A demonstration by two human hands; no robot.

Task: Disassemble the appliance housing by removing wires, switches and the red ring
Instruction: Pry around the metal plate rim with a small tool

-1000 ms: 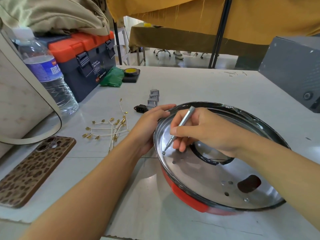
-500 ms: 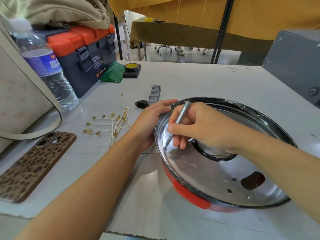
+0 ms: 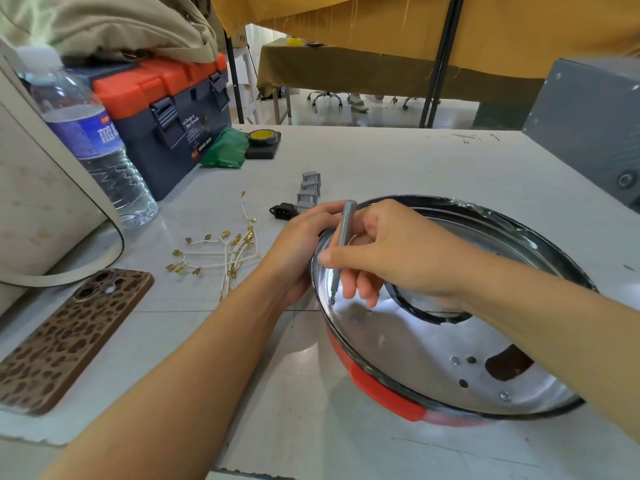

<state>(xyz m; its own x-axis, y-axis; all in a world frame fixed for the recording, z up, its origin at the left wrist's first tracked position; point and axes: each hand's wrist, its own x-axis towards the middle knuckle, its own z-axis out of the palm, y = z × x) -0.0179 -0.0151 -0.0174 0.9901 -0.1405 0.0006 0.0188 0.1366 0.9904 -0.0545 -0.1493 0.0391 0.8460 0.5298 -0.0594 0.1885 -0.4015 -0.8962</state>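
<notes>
The round appliance housing point(image 3: 433, 344) lies on the table, shiny metal inside, with a black rim. A red ring point(image 3: 384, 393) shows along its near outer edge. My left hand point(image 3: 298, 247) grips the housing's left rim. My right hand point(image 3: 388, 254) holds a slim grey screwdriver point(image 3: 341, 244) almost upright, with its tip on a screw point(image 3: 332, 300) at the left of the metal plate. White wires with gold terminals point(image 3: 221, 254) lie loose on the table to the left. Grey switches point(image 3: 309, 188) and a black power socket point(image 3: 282, 212) lie beyond my left hand.
A phone in a leopard-print case point(image 3: 65, 337) lies at the near left. A water bottle point(image 3: 90, 147), a beige bag point(image 3: 31, 202) and an orange-lidded toolbox point(image 3: 166, 109) stand at the back left. A tape measure point(image 3: 263, 142) sits behind them, a grey box point(image 3: 588, 126) at the right.
My right hand has tilted the screwdriver more upright, its tip staying on the screw near the plate's left edge. My left hand keeps its hold on the rim.
</notes>
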